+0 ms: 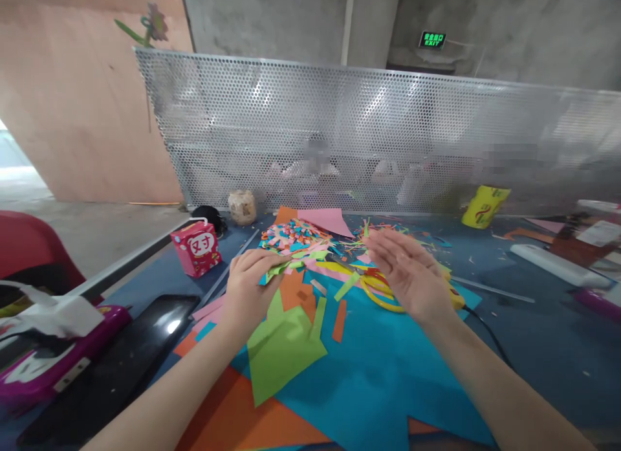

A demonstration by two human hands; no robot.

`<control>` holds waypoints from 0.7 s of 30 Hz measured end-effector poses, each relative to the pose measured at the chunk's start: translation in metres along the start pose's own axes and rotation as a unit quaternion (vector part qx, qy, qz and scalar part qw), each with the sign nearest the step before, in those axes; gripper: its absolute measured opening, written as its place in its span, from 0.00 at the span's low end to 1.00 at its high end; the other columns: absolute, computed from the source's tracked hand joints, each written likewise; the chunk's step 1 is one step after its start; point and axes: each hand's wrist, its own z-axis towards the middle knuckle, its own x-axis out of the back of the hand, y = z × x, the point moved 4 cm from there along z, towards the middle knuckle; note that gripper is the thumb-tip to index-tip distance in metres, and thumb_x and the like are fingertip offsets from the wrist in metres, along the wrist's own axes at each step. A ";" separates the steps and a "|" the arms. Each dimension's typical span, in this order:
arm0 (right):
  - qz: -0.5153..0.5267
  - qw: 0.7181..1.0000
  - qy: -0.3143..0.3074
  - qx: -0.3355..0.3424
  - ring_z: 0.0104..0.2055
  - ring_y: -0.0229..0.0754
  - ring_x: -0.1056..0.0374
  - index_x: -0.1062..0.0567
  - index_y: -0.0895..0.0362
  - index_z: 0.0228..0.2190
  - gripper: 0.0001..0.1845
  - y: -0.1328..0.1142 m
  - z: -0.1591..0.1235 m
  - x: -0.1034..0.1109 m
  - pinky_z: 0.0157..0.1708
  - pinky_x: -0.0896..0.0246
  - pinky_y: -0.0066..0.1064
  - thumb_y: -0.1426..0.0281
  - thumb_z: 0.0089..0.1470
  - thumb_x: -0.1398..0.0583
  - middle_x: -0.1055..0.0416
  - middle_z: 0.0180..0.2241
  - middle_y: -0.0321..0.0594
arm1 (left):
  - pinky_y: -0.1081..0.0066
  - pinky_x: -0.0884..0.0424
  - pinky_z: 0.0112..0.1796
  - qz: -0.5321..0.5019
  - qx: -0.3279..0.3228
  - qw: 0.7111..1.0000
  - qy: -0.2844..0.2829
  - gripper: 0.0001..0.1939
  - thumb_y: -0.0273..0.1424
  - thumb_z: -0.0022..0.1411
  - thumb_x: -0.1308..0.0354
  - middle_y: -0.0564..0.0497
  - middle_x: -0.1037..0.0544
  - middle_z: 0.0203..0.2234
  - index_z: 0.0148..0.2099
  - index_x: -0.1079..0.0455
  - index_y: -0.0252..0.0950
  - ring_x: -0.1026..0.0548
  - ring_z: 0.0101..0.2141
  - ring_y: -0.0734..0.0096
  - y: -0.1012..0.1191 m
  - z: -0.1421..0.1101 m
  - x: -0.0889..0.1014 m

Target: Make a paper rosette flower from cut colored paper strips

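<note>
My left hand [252,292] is closed on light green paper strips [286,264], pinched between thumb and fingers at the left of the blue paper. My right hand [410,273] is held up with its fingers stretched out and nothing visible in them. Just beside it lie scissors [380,289] with yellow handles, partly hidden by the hand. Beyond my left hand is a heap of small coloured paper pieces [294,234]. A cut light green sheet [284,347] and an orange strip [339,321] rest on the large blue sheet [369,373].
A pink box [196,249], a black phone-like slab [126,354] and a purple power strip [43,367] are at the left. A yellow can [485,206] stands at the back right. A perforated metal screen [315,127] closes off the table's far side. A black cord [492,338] runs right.
</note>
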 end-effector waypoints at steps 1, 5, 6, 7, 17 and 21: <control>-0.061 0.998 0.014 0.029 0.53 0.42 0.41 0.33 0.51 0.44 0.16 -0.003 0.001 0.003 0.52 0.45 0.40 0.71 0.52 0.46 0.35 0.49 0.38 | 0.68 0.36 0.36 -0.002 -0.001 1.000 0.002 0.07 0.26 0.54 0.46 0.51 0.25 0.30 0.35 0.29 0.38 0.30 0.34 0.69 0.001 0.000 0.001; -0.380 0.923 -0.034 0.056 0.60 0.43 0.58 0.48 0.52 0.55 0.29 0.006 -0.002 0.000 0.58 0.59 0.44 0.71 0.52 0.47 0.54 0.59 0.41 | 0.67 0.35 0.35 -0.014 -0.013 1.000 0.011 0.06 0.26 0.53 0.46 0.51 0.25 0.30 0.34 0.29 0.38 0.30 0.34 0.69 0.005 0.001 0.003; -0.453 0.888 -0.063 0.047 0.61 0.44 0.60 0.51 0.53 0.57 0.32 0.013 -0.004 -0.003 0.58 0.59 0.44 0.70 0.52 0.47 0.56 0.60 0.42 | 0.67 0.35 0.35 -0.016 -0.018 1.000 0.015 0.06 0.26 0.53 0.46 0.51 0.25 0.29 0.34 0.29 0.38 0.30 0.34 0.69 0.006 0.001 0.004; -0.515 0.851 -0.100 0.034 0.61 0.45 0.61 0.53 0.54 0.57 0.34 0.021 -0.007 -0.006 0.57 0.58 0.44 0.71 0.51 0.47 0.57 0.60 0.44 | 0.67 0.35 0.35 -0.018 -0.023 0.999 0.018 0.06 0.26 0.53 0.46 0.51 0.25 0.29 0.34 0.29 0.38 0.30 0.34 0.69 0.007 0.001 0.005; -0.601 0.751 -0.258 -0.095 0.39 0.44 0.33 0.27 0.60 0.33 0.10 0.045 -0.011 -0.008 0.39 0.37 0.36 0.75 0.50 0.48 0.29 0.35 0.47 | 0.68 0.33 0.35 -0.040 -0.016 0.995 0.085 0.06 0.25 0.52 0.45 0.51 0.26 0.28 0.33 0.28 0.37 0.29 0.32 0.71 0.008 0.002 0.014; -0.375 0.880 -0.168 -0.236 0.18 0.35 0.37 0.30 0.58 0.23 0.06 0.040 -0.006 0.006 0.20 0.39 0.28 0.68 0.47 0.43 0.35 0.17 0.34 | 0.69 0.33 0.34 -0.036 0.002 0.996 0.086 0.06 0.25 0.52 0.45 0.51 0.27 0.29 0.34 0.28 0.37 0.29 0.32 0.71 0.006 0.002 0.016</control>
